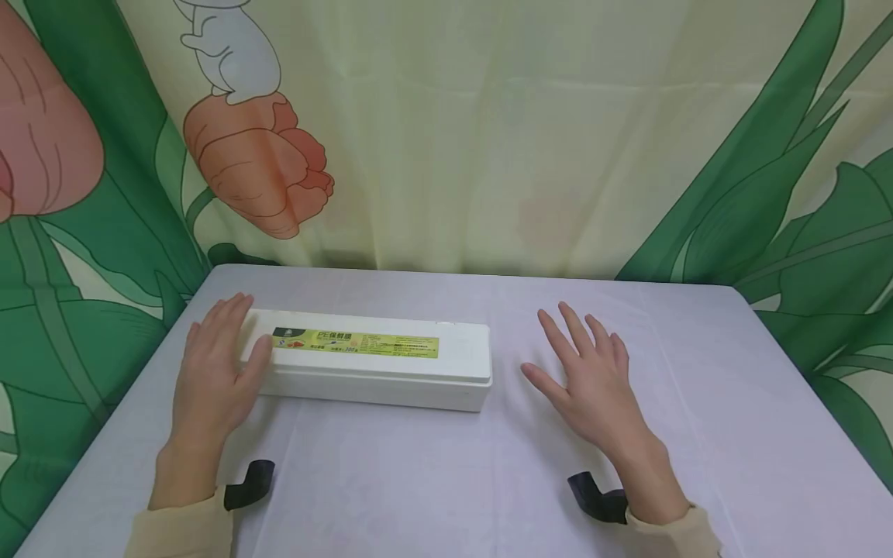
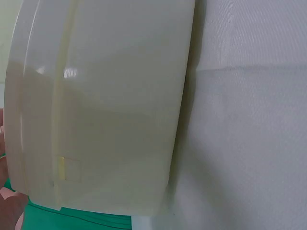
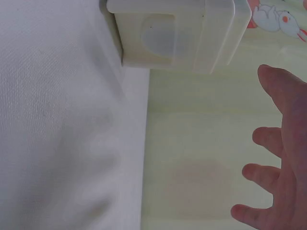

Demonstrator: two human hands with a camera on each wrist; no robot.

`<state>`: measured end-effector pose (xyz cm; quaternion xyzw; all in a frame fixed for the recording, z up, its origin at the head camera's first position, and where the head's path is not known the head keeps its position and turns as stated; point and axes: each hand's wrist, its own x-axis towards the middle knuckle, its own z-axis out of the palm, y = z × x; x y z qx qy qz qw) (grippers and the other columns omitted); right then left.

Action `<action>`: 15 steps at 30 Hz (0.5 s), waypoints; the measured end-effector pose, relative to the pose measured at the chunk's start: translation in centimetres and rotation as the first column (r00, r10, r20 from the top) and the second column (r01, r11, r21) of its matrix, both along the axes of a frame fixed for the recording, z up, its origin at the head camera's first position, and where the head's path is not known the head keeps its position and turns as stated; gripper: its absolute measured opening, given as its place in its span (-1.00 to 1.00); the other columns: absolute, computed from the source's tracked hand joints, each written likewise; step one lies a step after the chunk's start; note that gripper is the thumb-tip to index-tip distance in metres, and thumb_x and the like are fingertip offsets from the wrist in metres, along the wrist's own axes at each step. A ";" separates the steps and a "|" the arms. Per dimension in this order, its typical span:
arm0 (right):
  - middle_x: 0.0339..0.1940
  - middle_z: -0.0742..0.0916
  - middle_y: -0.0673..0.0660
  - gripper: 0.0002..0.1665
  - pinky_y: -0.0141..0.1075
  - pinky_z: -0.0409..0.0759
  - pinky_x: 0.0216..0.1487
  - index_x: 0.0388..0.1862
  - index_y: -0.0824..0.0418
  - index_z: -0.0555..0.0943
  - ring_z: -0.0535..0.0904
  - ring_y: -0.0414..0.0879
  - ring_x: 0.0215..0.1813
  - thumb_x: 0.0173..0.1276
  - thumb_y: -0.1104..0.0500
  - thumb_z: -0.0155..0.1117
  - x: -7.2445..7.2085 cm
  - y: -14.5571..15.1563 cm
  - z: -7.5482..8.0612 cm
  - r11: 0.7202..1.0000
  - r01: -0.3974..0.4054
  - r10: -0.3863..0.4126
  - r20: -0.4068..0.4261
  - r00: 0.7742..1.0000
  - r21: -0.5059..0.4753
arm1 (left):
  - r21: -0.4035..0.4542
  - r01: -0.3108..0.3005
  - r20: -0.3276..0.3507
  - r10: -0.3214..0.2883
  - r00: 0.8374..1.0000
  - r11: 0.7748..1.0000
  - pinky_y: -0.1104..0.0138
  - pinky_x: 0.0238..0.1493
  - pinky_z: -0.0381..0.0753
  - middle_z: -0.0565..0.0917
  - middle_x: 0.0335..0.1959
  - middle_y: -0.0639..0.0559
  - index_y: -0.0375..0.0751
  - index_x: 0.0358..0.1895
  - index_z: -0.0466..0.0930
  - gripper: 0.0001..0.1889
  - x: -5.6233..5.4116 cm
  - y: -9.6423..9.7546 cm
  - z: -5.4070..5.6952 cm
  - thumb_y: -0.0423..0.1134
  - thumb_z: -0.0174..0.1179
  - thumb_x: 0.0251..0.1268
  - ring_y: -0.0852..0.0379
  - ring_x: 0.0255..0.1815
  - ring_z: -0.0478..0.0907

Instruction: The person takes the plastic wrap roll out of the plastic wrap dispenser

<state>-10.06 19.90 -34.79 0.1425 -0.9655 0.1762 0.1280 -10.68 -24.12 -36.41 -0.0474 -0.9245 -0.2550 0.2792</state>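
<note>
A long white plastic box [image 1: 391,372] with a lid lies across the table; its yellow-green label [image 1: 363,343] reads as PE cling film. At the box's left end is my left hand [image 1: 216,380], its fingers straight and its thumb overlapping the lid in the head view. The left wrist view shows the box's front wall [image 2: 120,110] up close, with fingertips at the image's left edge. My right hand [image 1: 593,380] hovers to the right of the box with its fingers spread and nothing in them. In the right wrist view, the box's end [image 3: 163,36] stands apart from those fingers.
A white cloth [image 1: 391,480] covers the table. Behind it hangs a curtain [image 1: 474,155] printed with flowers, leaves and a rabbit. Black curved mounts [image 1: 251,484] stick out from both beige sleeves.
</note>
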 end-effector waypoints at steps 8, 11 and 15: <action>0.61 0.21 0.25 -0.15 0.41 -0.10 0.40 0.61 0.07 0.23 0.02 0.41 0.53 0.47 -0.21 0.20 -0.4 -0.9 0.3 1.000 -0.015 0.015 0.018 1.000 0.001 | 0.061 -0.018 0.002 0.018 1.000 0.998 -0.08 0.56 -0.08 0.36 0.47 -0.25 -0.26 0.49 0.31 -0.41 0.0 -0.6 -0.4 -0.12 0.01 0.48 -0.20 0.53 0.17; 0.61 0.21 0.25 -0.14 0.41 -0.09 0.40 0.61 0.07 0.24 0.02 0.40 0.53 0.46 -0.21 0.21 -0.6 -1.1 0.3 1.000 -0.024 0.024 0.011 1.000 0.002 | 0.079 -0.021 -0.001 0.021 1.000 0.997 -0.07 0.56 -0.04 0.36 0.46 -0.25 -0.27 0.49 0.32 -0.42 -0.1 -0.8 -0.6 -0.12 0.01 0.48 -0.20 0.52 0.19; 0.60 0.22 0.25 -0.14 0.41 -0.09 0.41 0.60 0.08 0.25 0.02 0.40 0.54 0.44 -0.21 0.23 -0.8 -1.4 0.2 1.000 -0.031 0.031 0.008 0.999 0.004 | 0.087 -0.040 0.016 0.038 0.999 0.995 -0.05 0.54 0.07 0.35 0.48 -0.23 -0.24 0.50 0.31 -0.42 0.0 -0.9 -0.8 -0.11 -0.01 0.49 -0.20 0.51 0.20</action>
